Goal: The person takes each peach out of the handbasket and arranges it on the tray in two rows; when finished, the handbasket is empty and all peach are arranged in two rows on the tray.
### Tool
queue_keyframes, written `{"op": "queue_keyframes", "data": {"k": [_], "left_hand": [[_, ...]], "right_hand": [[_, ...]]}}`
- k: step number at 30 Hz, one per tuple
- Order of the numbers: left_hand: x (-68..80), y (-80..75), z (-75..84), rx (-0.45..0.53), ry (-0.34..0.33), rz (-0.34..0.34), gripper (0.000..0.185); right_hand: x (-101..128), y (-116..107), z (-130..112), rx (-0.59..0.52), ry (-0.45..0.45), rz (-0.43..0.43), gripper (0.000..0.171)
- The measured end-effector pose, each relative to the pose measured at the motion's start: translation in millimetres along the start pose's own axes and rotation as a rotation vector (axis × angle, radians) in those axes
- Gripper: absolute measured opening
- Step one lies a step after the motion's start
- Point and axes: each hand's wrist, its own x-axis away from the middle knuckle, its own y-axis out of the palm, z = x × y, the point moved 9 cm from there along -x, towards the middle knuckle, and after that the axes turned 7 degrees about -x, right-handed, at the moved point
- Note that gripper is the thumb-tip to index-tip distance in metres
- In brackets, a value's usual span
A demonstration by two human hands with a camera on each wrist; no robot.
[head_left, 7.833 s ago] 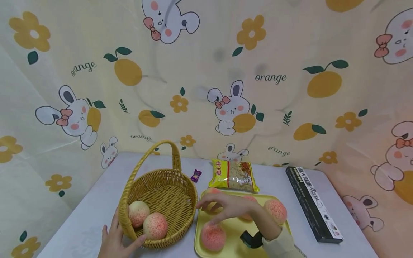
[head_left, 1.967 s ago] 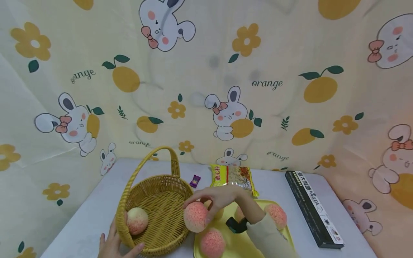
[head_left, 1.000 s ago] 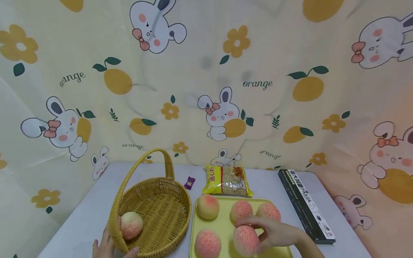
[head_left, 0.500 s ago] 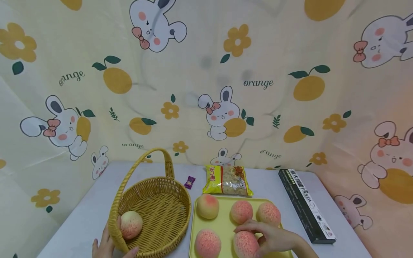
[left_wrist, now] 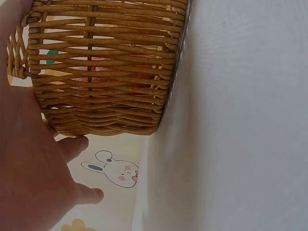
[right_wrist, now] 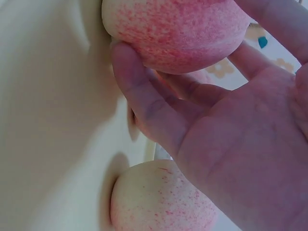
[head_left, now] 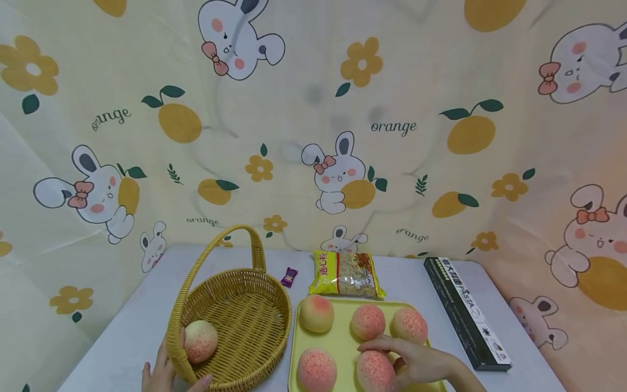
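Observation:
My left hand (head_left: 164, 370) grips the near left side of a woven basket (head_left: 284, 326) by its handle's base; other fingers are spread in the left wrist view. One pale pink peach (head_left: 201, 342) lies inside the basket near that hand. My right hand (head_left: 416, 362) holds a speckled peach (head_left: 374, 371) at the front right of a yellow tray (head_left: 345, 348), fingers curled round its side. In the right wrist view a fingertip sits low against this peach (right_wrist: 178, 33), close to the tray surface. Another peach (head_left: 317, 370) lies to its left on the tray.
Along the tray's back lie a yellowish peach (head_left: 316, 313), a pink peach (head_left: 368, 322) and a paler peach (head_left: 409, 325). Behind stand a pasta bag (head_left: 346, 274) and a purple candy (head_left: 289, 277). A long black pasta box (head_left: 467, 313) lies at right.
Earlier two peaches lay in the basket; now one does. My right hand carried the other from the basket to the tray's front right. Over the last half second, both hands barely move.

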Motion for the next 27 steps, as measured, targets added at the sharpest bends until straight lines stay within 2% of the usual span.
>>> {"op": "queue_keyframes", "data": {"k": [8, 15, 22, 27], "left_hand": [[0.2, -0.4, -0.1, -0.014, 0.012, 0.022, 0.113], [-0.3, 0.7, -1.8, -0.023, 0.006, 0.005, 0.114], [0.4, 0.3, -2.7, -0.012, 0.001, 0.005, 0.114], [0.4, -0.8, 0.4, -0.006, 0.017, 0.027, 0.111]], "right_hand": [[-2.0, 1.1, 2.7, -0.036, -0.017, -0.017, 0.063], [1.0, 2.1, -1.3, -0.041, -0.009, -0.034, 0.063], [4.7, -11.1, -34.7, 0.094, -0.061, -0.073, 0.064], [-15.2, -15.5, -71.9, 0.256, -0.142, -0.078, 0.060]]}}
